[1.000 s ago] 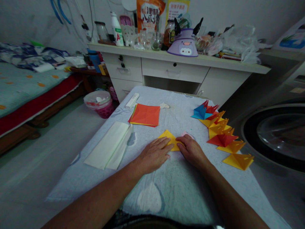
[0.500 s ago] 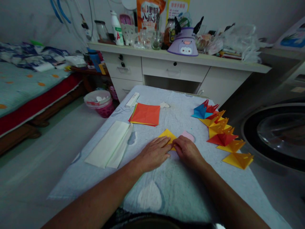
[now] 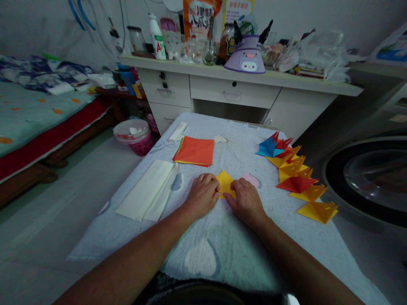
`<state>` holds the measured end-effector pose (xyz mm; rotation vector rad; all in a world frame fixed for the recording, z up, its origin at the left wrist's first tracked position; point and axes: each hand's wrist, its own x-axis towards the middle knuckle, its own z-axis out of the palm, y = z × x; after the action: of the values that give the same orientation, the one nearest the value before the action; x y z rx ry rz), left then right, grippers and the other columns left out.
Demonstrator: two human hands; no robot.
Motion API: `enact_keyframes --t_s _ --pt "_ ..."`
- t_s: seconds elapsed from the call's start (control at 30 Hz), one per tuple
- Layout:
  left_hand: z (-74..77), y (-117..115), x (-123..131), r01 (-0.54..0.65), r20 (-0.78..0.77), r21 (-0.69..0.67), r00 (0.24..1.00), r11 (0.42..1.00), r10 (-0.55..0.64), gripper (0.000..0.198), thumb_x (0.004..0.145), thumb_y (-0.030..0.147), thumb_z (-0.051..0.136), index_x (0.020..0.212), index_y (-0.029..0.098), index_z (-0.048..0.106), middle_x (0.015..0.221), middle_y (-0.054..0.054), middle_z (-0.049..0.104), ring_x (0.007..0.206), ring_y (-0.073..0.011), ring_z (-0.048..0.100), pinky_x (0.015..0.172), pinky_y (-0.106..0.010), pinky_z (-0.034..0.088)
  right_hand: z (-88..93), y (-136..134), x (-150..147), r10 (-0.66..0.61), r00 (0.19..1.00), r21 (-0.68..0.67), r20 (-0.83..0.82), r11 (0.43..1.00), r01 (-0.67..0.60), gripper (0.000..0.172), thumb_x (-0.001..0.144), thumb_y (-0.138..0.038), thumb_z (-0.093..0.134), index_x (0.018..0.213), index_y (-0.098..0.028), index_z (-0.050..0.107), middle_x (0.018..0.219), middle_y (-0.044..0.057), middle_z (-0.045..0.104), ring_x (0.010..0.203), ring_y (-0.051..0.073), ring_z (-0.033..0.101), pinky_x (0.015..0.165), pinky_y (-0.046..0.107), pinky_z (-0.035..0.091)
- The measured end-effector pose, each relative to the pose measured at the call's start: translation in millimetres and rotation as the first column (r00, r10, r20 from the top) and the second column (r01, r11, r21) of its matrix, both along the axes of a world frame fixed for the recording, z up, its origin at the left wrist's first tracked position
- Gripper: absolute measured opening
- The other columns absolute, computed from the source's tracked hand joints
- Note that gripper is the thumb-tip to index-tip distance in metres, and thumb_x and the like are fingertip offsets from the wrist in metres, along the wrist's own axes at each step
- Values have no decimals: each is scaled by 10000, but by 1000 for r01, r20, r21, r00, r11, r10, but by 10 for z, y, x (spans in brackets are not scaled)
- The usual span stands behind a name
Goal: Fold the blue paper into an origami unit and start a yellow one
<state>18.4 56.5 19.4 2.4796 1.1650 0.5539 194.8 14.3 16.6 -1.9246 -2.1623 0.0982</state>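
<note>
A folded yellow paper (image 3: 225, 183) lies on the cloth-covered table between my two hands. My left hand (image 3: 203, 192) has its fingers curled together at the paper's left corner, pinching it. At the right side, my right hand (image 3: 247, 198) grips the paper's edge, its thumb lying along the near side. Behind my left hand is a stack of square paper (image 3: 195, 151) with an orange sheet on top. Several folded paper pieces (image 3: 297, 183) in yellow, red and blue stand in a row on the right.
Folded white paper (image 3: 148, 189) lies on the left and a small white box (image 3: 177, 132) at the back left. A cabinet (image 3: 235, 91) stands beyond the table (image 3: 203, 237), with a pink bin (image 3: 140, 145) on the floor at left.
My left hand has drawn back from lying flat over the paper and curled its fingers at the left corner. My right thumb has spread toward the near edge. More of the yellow paper shows.
</note>
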Motion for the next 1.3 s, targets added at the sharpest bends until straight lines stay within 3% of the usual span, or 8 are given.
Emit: enact_keyframes --t_s 0.17,0.37,0.5,0.7,0.93,1.17,1.3 --pt "-32 -4 -36 12 -17 2 1000 1000 -12 112 848 154 538 941 212 558 1131 -49 537 1122 -223 452 946 -383 391 15 -30 -103 -55 996 23 76 998 53 439 881 -572 513 969 -145 565 939 128 574 874 271 532 784 378 401" --pt "-10 9 -122 -11 -84 -45 996 999 8 264 847 155 512 1091 251 546 1249 -45 490 1190 -233 416 1015 -417 346 68 -32 -84 -56 997 6 55 998 56 511 852 -493 585 1225 -149 519 1030 136 563 933 289 512 803 392 397" --pt "6 44 -217 -44 -138 -86 990 995 32 334 857 198 497 1183 268 520 1307 -63 450 1251 -257 379 1035 -453 328 60 -15 81 -67 997 -22 47 997 68 709 837 -476 605 1435 -173 371 1131 157 548 1015 308 503 859 421 386" --pt "116 114 -400 -70 -239 -169 971 983 28 424 841 216 470 1252 322 483 1364 -53 413 1261 -275 372 1041 -492 328 35 22 459 -136 990 -117 43 983 140 879 784 -501 656 1513 -230 246 1338 181 463 1122 357 478 895 489 379" --pt "253 182 -518 -22 -292 -262 955 965 -58 555 784 138 465 1312 309 478 1447 -59 375 1319 -273 346 1092 -464 308 73 51 744 -109 994 -259 17 960 110 915 792 -453 639 1539 -214 170 1528 199 283 1392 384 291 1063 544 299" --pt "249 263 -590 15 -284 -260 954 965 -92 720 761 133 466 1451 312 358 1520 -64 342 1384 -283 299 1111 -479 298 70 47 889 -1 999 -284 -42 959 -11 870 815 -375 603 1545 -225 154 1553 185 271 1444 329 238 1113 543 277" --pt "251 288 -625 36 -265 -271 958 962 -110 730 744 115 463 1440 320 386 1519 -53 358 1375 -277 331 1110 -477 310 54 39 985 51 994 -284 -99 956 -78 873 822 -324 583 1551 -243 110 1575 165 239 1462 305 205 1129 545 267"
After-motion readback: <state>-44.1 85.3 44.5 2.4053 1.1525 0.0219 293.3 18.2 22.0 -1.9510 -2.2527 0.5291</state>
